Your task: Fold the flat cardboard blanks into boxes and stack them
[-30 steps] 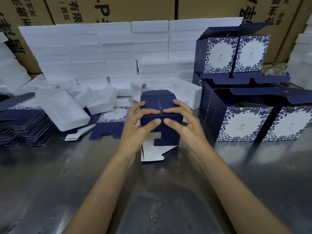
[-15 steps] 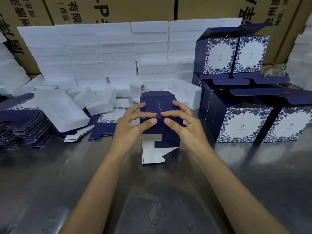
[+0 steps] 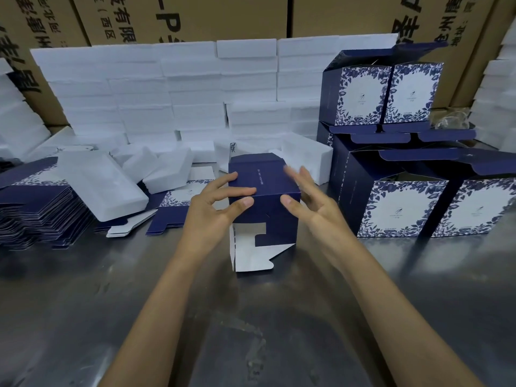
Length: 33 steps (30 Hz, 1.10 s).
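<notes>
A dark blue box point(image 3: 264, 188), partly folded, stands on the steel table point(image 3: 83, 303) in the middle, its white inner flap point(image 3: 251, 255) lying open toward me. My left hand point(image 3: 215, 210) grips the box's left upper edge, thumb on the front face, fingers on top. My right hand point(image 3: 315, 202) is beside the box's right edge with spread fingers, its thumb tip at the front corner and its fingers blurred. A stack of flat blue blanks point(image 3: 36, 213) lies at the left. Finished blue-and-white floral boxes point(image 3: 396, 208) are stacked at the right.
White foam blocks point(image 3: 167, 93) are piled along the back and loose behind the box. Brown shipping cartons point(image 3: 195, 18) form the back wall. One flat blank point(image 3: 178, 205) lies just left of my left hand. More foam point(image 3: 499, 93) sits at the far right.
My right hand has come off the top of the box and moved right, fingers spreading. My left hand stays on the box. The box's top now lies flat and closed.
</notes>
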Each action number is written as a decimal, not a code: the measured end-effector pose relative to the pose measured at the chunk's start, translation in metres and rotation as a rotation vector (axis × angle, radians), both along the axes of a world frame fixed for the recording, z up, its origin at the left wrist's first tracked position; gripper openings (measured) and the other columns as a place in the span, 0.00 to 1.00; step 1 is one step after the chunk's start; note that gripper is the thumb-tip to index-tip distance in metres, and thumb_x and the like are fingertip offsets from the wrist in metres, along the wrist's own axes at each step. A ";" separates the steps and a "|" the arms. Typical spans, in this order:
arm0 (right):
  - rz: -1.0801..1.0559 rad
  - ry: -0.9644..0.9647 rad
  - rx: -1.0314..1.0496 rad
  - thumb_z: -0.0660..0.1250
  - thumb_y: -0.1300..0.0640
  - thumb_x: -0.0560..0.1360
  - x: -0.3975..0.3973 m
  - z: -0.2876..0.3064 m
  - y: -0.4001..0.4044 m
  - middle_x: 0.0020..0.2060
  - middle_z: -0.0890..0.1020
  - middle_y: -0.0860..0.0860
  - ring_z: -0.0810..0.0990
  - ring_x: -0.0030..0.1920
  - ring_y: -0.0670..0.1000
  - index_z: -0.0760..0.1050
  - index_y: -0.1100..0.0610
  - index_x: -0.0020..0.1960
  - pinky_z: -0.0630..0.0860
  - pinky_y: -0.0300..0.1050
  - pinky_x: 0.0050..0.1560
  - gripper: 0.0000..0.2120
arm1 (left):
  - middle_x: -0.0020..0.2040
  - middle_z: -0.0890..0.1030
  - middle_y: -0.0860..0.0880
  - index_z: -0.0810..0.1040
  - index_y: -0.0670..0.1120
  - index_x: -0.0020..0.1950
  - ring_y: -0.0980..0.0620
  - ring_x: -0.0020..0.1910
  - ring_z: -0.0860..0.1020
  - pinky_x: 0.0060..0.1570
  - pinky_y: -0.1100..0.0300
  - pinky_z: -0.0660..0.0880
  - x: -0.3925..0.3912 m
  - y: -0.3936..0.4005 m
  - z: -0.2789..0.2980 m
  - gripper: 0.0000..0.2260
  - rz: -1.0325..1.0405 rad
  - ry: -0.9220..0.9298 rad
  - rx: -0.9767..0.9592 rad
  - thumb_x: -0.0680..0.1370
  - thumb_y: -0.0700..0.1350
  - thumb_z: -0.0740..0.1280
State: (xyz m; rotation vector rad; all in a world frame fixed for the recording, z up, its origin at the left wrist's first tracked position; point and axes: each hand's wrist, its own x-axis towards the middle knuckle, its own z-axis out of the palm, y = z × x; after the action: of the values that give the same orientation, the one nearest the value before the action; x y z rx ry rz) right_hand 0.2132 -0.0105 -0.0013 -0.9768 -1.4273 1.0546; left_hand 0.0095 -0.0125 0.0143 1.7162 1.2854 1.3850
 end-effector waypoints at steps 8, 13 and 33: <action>0.013 0.110 -0.417 0.51 0.29 0.80 0.001 -0.014 0.011 0.64 0.83 0.47 0.79 0.66 0.51 0.75 0.43 0.71 0.68 0.57 0.74 0.29 | 0.63 0.76 0.56 0.76 0.58 0.65 0.53 0.58 0.79 0.59 0.58 0.75 0.004 -0.008 0.006 0.14 0.203 -0.081 0.009 0.79 0.51 0.69; 0.079 0.507 -0.373 0.54 0.38 0.84 0.000 0.005 0.003 0.64 0.82 0.54 0.79 0.68 0.58 0.75 0.51 0.71 0.70 0.64 0.72 0.24 | 0.43 0.80 0.59 0.71 0.66 0.61 0.60 0.43 0.78 0.45 0.56 0.74 0.008 -0.009 0.006 0.15 0.315 0.066 -0.064 0.75 0.65 0.62; 0.180 -0.073 0.045 0.64 0.70 0.80 0.016 0.013 -0.003 0.72 0.74 0.42 0.81 0.63 0.43 0.79 0.52 0.66 0.76 0.42 0.66 0.20 | 0.67 0.73 0.62 0.77 0.60 0.59 0.69 0.65 0.69 0.56 0.74 0.67 0.010 -0.010 0.007 0.11 0.220 -0.209 0.054 0.81 0.46 0.62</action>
State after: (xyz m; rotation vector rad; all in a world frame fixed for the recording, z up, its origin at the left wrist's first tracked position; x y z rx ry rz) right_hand 0.2292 -0.0138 0.0115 -0.8747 -1.6165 1.1224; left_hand 0.0193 -0.0223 0.0209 1.4518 1.3600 1.6897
